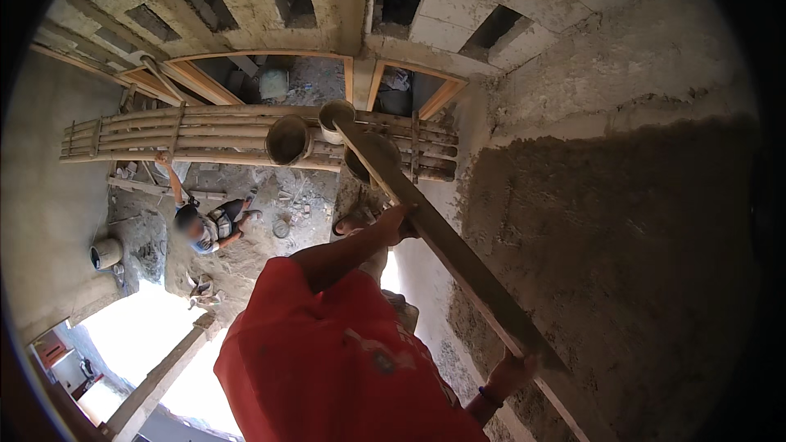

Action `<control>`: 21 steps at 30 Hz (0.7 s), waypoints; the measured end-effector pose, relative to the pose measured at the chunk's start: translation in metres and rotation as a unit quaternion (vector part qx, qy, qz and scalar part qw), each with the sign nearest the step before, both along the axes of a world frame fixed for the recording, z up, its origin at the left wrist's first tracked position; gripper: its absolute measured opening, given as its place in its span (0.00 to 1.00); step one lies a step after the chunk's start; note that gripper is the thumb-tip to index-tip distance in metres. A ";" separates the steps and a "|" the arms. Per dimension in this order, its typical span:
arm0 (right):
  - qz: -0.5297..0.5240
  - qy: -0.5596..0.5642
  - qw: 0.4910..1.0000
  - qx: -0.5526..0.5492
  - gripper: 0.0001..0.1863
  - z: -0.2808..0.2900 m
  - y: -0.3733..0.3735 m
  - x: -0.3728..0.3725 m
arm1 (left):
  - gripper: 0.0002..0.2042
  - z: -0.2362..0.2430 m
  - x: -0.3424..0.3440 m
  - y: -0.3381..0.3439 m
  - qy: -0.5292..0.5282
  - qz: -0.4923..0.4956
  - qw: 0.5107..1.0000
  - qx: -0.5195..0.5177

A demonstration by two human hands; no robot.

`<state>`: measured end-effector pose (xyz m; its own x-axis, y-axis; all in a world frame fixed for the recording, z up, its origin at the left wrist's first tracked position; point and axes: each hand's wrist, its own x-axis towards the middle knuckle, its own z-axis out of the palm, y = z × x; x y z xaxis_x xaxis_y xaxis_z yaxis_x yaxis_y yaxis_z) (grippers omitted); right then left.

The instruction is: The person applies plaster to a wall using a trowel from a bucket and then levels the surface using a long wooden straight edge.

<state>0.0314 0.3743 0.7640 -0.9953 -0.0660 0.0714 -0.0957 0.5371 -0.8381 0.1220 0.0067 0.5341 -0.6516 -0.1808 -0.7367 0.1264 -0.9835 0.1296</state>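
Observation:
My left hand [396, 224] and my right hand [512, 375] both grip a long, straight, mortar-smeared board [450, 254], which runs diagonally from beside the buckets at the top down to the lower right. The board lies along or just off a wall with a broad dark patch of wet plaster [622, 229]; whether they touch is hard to tell. Near the board's upper end, a dark bucket [288, 141] and a paler one [332, 115] stand on a pole scaffold [139, 143], with a third bucket [368, 155] partly hidden behind the board.
A co-worker [213, 227] is on the rubble-strewn ground below, one arm raised toward the scaffold. A drum [106, 254] stands by the left wall. Wooden frames [188, 82] line openings beyond the scaffold. A post [155, 376] crosses the bright opening at lower left.

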 end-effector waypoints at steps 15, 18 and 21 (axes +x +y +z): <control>-0.215 0.143 0.917 -0.304 0.14 0.045 0.138 0.104 | 0.14 0.050 -0.079 0.113 0.068 -0.203 0.977 0.017; -0.204 0.193 0.918 -0.282 0.15 0.052 0.118 0.090 | 0.15 0.040 -0.097 0.141 0.056 -0.175 0.982 0.053; -0.113 0.287 0.937 -0.167 0.19 0.052 0.090 0.072 | 0.15 0.029 -0.112 0.162 0.041 -0.161 0.982 0.088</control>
<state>0.1029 0.4647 0.8161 -0.7727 0.2628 0.5778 -0.4970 0.3157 -0.8083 0.0099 0.1683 0.5635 -0.7125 0.1710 -0.6805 -0.1928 -0.9802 -0.0444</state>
